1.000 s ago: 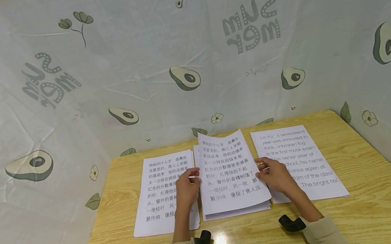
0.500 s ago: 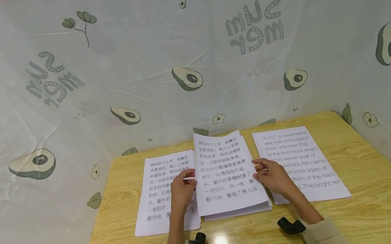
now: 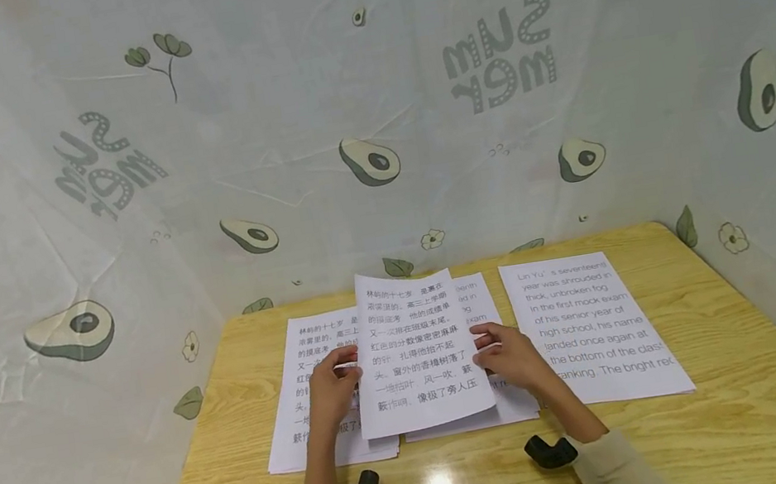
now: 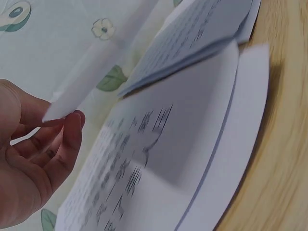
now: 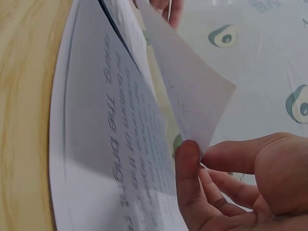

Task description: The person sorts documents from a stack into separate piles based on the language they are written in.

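Note:
Raised above the table in the head view is a sheet of paper (image 3: 419, 346) printed with Chinese characters. My left hand (image 3: 333, 388) pinches its left edge and my right hand (image 3: 514, 355) pinches its right edge. The left wrist view shows thumb and fingers of the left hand (image 4: 36, 163) on the paper's edge. From the right wrist, the right hand (image 5: 240, 178) pinches the opposite side. Under it lie a left stack of Chinese-printed pages (image 3: 287, 424) and a middle stack with English print (image 3: 513, 403), both partly covered.
A third stack of English-printed pages (image 3: 597, 328) lies to the right on the wood-grain table (image 3: 749, 389). A pale curtain with avocado prints (image 3: 306, 95) hangs behind and at both sides. Black curved pieces (image 3: 551, 452) sit at each wrist.
Both hands have carried the Chinese-printed sheet leftwards, from over the middle stack to partly over the left stack. English print on the middle stack has come into view.

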Demonstrator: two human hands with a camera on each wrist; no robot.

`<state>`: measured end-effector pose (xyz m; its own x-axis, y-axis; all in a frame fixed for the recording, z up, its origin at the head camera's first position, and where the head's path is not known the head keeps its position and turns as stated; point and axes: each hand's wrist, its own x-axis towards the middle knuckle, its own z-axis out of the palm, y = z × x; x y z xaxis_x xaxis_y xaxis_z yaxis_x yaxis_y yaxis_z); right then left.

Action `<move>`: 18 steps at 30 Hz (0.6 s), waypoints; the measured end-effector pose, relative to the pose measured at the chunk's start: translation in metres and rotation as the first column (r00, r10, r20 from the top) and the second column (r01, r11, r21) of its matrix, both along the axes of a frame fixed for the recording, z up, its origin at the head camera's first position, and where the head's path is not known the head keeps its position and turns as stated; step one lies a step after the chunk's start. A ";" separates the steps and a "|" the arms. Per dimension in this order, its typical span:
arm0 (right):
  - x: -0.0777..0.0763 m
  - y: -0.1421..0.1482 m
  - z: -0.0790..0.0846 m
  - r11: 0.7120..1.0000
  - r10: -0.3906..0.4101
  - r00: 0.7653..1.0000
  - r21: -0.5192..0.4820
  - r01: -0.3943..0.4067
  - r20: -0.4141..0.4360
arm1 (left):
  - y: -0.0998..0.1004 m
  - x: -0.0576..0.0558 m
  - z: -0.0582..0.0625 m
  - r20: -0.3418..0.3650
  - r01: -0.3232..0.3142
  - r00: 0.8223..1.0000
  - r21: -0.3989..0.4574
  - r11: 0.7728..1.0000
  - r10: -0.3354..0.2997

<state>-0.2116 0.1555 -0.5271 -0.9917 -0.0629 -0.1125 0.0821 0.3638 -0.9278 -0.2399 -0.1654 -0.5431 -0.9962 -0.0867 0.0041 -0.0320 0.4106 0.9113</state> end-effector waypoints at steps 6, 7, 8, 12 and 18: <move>-0.002 -0.020 -0.005 0.999 0.001 1.000 -0.048 0.000 0.011 | -0.020 0.000 -0.001 0.005 -0.022 1.000 -0.024 0.999 0.022; -0.002 -0.023 -0.006 0.999 0.004 1.000 -0.050 -0.003 0.006 | -0.023 0.000 -0.002 0.008 -0.027 1.000 -0.026 0.999 0.027; -0.002 -0.026 -0.007 0.999 0.004 1.000 -0.050 -0.004 0.001 | -0.027 0.000 -0.003 0.011 -0.031 0.999 -0.025 0.999 0.031; -0.004 -0.039 -0.012 0.999 0.007 1.000 -0.049 -0.007 -0.011 | -0.040 0.001 -0.004 0.014 -0.041 0.999 -0.025 0.999 0.042; -0.004 -0.059 -0.019 0.998 0.022 1.000 -0.059 -0.023 -0.015 | -0.060 0.002 -0.005 0.016 -0.046 0.999 -0.042 0.998 0.046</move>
